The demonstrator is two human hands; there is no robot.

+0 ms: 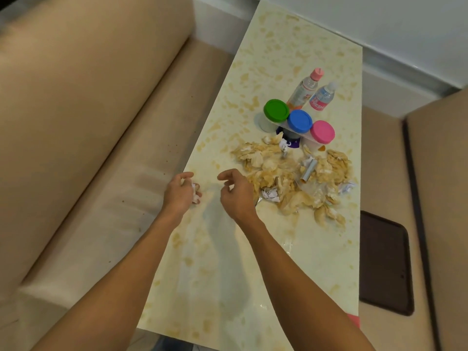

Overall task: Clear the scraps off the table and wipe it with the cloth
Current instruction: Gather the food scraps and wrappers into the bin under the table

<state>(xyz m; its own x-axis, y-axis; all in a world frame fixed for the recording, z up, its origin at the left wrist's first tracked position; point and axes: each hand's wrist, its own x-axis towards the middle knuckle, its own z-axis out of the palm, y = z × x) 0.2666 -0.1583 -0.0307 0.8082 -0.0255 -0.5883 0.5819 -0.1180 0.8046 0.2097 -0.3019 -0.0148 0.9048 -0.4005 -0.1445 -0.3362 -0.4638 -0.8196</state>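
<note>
Left hand (178, 192) tight around a crumpled paper scrap (195, 193) — right hand (236, 193) loose-fingered and empty beside the scrap pile (291, 173)

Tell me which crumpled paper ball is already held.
The paper ball at the table edge, gripped by the left hand; others lie among the scraps.

The scraps (286, 173) lay in a loose heap on the cream, yellow-mottled tabletop (291, 46), spreading toward its right edge. They were pale tan flakes mixed with white paper balls (271, 193), a grey paper roll (308, 171) and clear film. Another crumpled paper scrap (195, 195) sat at the left edge, pinched in the left hand (178, 192).
</note>
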